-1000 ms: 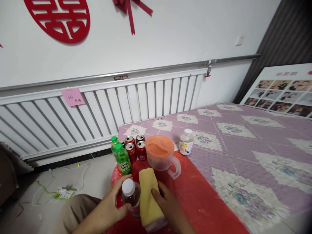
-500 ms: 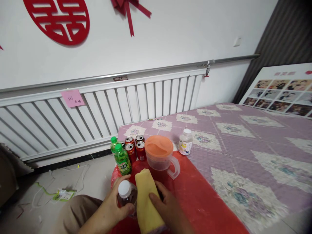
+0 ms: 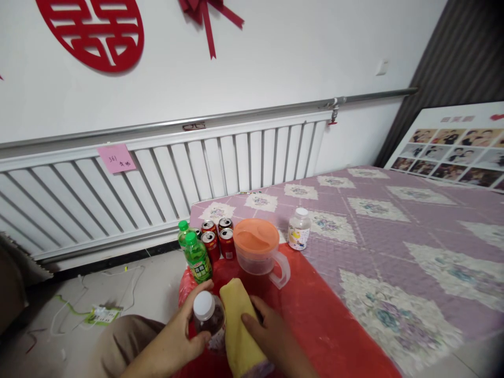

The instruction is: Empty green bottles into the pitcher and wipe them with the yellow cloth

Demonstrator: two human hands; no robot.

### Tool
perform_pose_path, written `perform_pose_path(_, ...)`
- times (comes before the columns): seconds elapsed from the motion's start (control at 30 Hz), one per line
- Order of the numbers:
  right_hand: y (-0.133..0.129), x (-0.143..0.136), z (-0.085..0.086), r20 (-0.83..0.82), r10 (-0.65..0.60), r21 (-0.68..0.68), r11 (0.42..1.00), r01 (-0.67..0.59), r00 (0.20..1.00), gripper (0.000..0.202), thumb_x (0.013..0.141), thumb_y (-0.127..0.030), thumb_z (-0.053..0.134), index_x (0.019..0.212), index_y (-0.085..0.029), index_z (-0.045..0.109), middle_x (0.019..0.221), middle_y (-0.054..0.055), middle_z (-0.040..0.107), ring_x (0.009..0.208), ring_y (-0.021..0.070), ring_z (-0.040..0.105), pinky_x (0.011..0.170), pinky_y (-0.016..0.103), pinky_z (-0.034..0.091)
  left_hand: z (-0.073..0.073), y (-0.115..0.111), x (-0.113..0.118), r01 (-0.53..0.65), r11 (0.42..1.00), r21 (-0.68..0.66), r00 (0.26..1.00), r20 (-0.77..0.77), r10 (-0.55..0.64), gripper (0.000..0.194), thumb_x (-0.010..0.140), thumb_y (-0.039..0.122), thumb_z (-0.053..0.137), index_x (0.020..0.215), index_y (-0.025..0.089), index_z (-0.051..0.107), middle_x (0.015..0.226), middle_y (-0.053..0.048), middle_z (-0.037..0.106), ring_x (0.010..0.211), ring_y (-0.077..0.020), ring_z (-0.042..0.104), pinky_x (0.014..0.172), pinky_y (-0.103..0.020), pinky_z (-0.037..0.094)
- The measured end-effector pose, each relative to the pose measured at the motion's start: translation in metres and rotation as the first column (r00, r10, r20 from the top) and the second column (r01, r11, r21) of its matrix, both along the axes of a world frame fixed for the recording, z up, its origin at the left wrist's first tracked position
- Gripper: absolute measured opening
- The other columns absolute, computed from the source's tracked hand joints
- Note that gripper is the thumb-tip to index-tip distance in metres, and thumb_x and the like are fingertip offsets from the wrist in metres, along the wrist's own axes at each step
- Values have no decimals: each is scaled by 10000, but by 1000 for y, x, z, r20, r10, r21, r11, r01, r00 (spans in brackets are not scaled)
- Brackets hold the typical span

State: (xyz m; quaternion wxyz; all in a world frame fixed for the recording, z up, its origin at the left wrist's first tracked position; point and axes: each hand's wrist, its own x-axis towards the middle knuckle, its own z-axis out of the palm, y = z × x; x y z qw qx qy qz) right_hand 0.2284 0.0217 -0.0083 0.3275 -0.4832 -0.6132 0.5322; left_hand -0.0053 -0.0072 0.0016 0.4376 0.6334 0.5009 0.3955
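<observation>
Yellow cloth is pressed against the side of a bottle at the bottom of the view, above a red sheet spread over the near corner of the bed. The bottle, white-capped and holding dark liquid, is gripped by the left hand, whose fingers are curled round its far side while the thumb is closed on the near side. The cloth is held by the right hand, with the thumb laid across the fabric and the other fingers bent behind it, so that it is clasped firmly. Cloth and bottle are touching, side by side, the cloth to the right.

Just beyond the hands, a clear jug with an orange lid is stood on the red sheet. To its left, two green bottles and a cluster of red cans are grouped at the bed's corner, close together. A small white-capped bottle is set to the right of the jug, on the purple quilt. A white radiator runs along the wall behind, with a pink note stuck near its top. Red decorations are fixed to the wall above, and a photo board is leaned at the far right.
</observation>
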Motion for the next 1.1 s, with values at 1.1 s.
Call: perform_pose_path(1.1, -6, -5, 11, -352, -41, -70, 997, 17, 935, 438, 811, -379, 566, 1196, -170, 538, 1128, 108, 681, 966, 264, 649, 794, 368, 497, -4, 1, 16, -199, 971, 132, 961, -168, 220, 704, 597, 98, 660, 1258, 197, 442, 1314, -120, 503, 1264, -345, 434, 1103, -525, 288)
